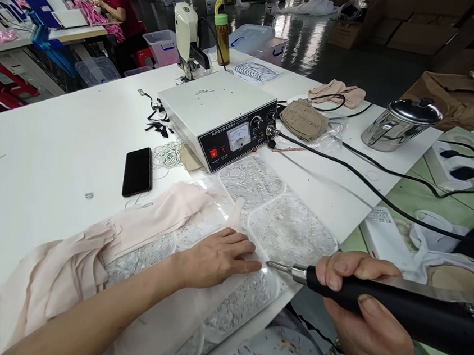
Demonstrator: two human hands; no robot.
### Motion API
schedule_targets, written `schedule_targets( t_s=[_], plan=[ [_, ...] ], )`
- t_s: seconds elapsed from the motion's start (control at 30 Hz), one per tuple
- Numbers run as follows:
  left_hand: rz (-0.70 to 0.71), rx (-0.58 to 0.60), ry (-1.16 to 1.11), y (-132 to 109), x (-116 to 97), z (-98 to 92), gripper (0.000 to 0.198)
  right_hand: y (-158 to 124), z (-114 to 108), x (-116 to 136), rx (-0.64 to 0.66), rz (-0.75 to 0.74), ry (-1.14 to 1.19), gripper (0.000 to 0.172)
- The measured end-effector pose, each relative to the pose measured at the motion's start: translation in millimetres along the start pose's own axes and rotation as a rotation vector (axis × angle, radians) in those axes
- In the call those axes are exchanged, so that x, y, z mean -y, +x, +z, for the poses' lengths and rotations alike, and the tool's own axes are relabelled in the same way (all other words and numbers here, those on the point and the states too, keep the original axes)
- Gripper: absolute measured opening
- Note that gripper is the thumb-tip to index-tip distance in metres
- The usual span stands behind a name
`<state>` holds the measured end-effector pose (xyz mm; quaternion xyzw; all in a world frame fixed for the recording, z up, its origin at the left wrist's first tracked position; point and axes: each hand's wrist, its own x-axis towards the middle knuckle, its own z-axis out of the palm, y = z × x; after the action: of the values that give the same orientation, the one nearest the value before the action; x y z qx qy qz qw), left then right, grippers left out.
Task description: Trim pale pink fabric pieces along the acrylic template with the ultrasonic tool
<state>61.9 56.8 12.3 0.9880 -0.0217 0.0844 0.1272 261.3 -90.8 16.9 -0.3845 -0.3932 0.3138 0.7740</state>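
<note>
My left hand [222, 257] lies with its fingers stretched out, pressing down on a thin pale pink fabric piece [236, 214] over a clear mat [289, 231]. In my right hand [360, 300] is a black handheld ultrasonic welder [396, 296], gripped around its body. Its narrow metal tip [275, 266] points left and sits right by my left fingertips. Whether the tip touches the fabric I cannot tell. More pale pink fabric [71, 254] lies in layered strips to the left, partly under my left forearm.
Behind the mat stands the welder's control box [222, 114], its black cable [345, 163] running right. A phone [137, 172], coiled thin cord [168, 154], cardboard templates [304, 119], a steel mug [401, 123] and a bottle [222, 38] are on the table. A co-worker [120, 12] sits at the back left.
</note>
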Motion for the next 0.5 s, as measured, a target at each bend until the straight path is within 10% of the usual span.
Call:
schedule_targets(
  t_s=[0.5],
  plan=[
    [-0.010, 0.019, -0.012, -0.3, -0.6, -1.4, 0.028, 3.3, 5.3, -3.4, 0.009, -0.015, 0.029, 0.007]
  ],
)
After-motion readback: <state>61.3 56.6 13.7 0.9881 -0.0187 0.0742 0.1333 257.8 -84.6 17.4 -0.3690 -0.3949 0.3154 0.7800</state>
